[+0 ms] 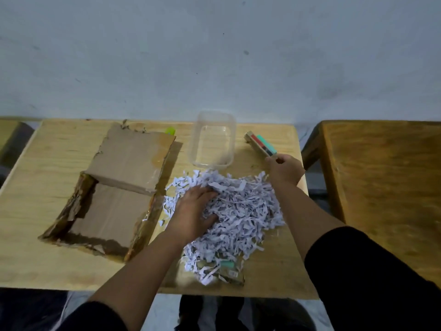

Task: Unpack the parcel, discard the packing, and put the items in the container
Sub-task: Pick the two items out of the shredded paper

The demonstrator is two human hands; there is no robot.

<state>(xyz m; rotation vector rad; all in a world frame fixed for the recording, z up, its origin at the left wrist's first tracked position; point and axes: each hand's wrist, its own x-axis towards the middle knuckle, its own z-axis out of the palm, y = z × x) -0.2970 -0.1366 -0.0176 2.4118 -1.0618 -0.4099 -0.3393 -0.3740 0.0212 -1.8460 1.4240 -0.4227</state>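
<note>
Near edge: a second marker pack lies half-buried under shredded paper. L hand rests in the pile, fingers spread. R hand pinches a marker pack by its near end, right of the clear container; opened cardboard box at left.

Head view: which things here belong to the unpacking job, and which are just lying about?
Part of the job:
- opened cardboard box
- shredded paper under the left hand
- packet held by the right hand
- second packet half buried at the pile's near edge
- clear container, nothing in it

Lying about:
- green object behind the box
- second table
</note>
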